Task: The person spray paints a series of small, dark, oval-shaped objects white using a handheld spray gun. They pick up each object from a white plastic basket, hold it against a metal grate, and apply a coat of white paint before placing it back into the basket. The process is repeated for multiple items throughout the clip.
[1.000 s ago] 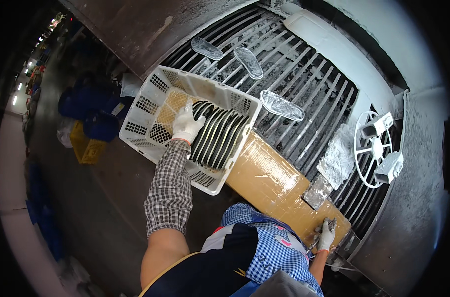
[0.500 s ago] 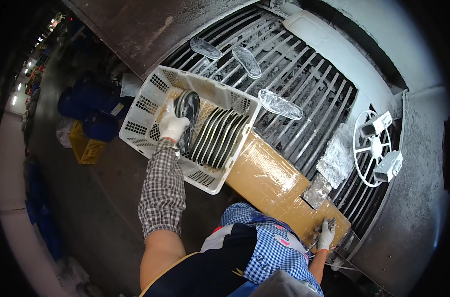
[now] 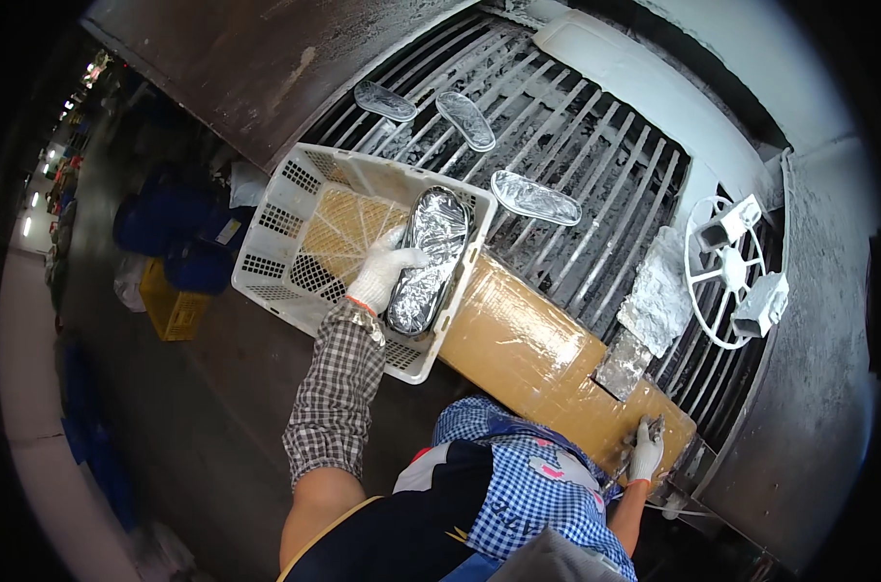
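Note:
My left hand (image 3: 382, 274), in a white glove, is inside a white plastic crate (image 3: 370, 160). Its fingers grip the left side of a stack of shoe soles (image 3: 438, 238) at the crate's right end. The top sole looks shiny and silver-black; those beneath are mostly hidden. My right hand (image 3: 646, 454), also gloved, rests over a brown taped board at lower right. It is closed around a small dark metal tool (image 3: 656, 425), perhaps a spray gun; the glove hides most of it.
Three shiny soles lie on a slatted metal rack (image 3: 557, 136) beyond the crate: a left one (image 3: 386, 101), a middle one (image 3: 466, 120) and a right one (image 3: 536, 198). The brown board (image 3: 518, 320) borders the rack. A white wheel (image 3: 732, 275) stands right. Blue bundles and a yellow crate (image 3: 174, 308) sit left.
My left hand has moved right within the crate, bringing the held soles over its right end, where a row of soles stood on edge. My right hand stays nearly in place.

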Tool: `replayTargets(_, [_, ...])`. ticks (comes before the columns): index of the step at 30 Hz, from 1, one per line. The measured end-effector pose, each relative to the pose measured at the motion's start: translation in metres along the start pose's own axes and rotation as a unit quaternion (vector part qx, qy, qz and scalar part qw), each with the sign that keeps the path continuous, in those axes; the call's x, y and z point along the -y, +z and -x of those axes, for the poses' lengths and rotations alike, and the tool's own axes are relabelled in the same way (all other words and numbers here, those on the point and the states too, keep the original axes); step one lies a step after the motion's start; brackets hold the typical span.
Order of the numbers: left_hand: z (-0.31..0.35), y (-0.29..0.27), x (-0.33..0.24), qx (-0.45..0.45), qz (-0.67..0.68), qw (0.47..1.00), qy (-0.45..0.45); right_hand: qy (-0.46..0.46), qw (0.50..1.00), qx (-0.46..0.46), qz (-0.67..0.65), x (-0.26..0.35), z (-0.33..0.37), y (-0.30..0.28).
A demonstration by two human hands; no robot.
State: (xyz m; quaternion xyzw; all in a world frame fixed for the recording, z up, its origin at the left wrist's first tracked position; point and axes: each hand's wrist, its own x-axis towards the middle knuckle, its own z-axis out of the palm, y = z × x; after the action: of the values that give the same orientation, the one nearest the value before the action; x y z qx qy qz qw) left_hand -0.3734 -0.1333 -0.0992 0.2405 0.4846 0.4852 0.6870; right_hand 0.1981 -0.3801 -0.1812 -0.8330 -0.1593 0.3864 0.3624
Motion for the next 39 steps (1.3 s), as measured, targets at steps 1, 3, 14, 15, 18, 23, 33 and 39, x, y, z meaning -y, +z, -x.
replayTargets(1, [-0.001, 0.002, -0.002, 0.004, 0.002, 1.0, -0.002, 0.001, 1.0, 0.0, -0.006, 0.0, 0.0, 0.001])
replayTargets(3, [-0.003, 0.005, -0.004, 0.012, 0.011, 1.0, 0.001, 0.0, 1.0, -0.005, -0.012, 0.0, 0.003, 0.003])
replayTargets(14, [-0.02, -0.002, 0.026, -0.049, -0.039, 0.998, 0.026, 0.014, 1.0, -0.01, 0.0, 0.001, 0.003, 0.002])
replayTargets(15, [-0.019, 0.001, 0.026, -0.07, -0.094, 0.992, 0.038, 0.012, 1.0, -0.006, 0.002, -0.003, 0.0, 0.0])
replayTargets(18, [-0.017, 0.003, 0.021, -0.127, -0.273, 0.953, 0.041, 0.005, 1.0, -0.001, 0.002, -0.011, -0.006, -0.002])
replayTargets(23, [-0.001, 0.022, -0.009, -0.125, -0.493, 0.861, -0.012, 0.009, 1.0, -0.013, 0.012, 0.0, 0.003, 0.004])
replayTargets(33, [-0.007, 0.001, -0.016, -0.06, -0.546, 0.834, 0.05, 0.024, 1.0, 0.004, 0.013, -0.002, -0.001, 0.001])
replayTargets(39, [-0.013, -0.027, -0.011, -0.154, -0.354, 0.913, 0.134, 0.003, 1.0, -0.01, 0.01, 0.001, 0.003, 0.003])
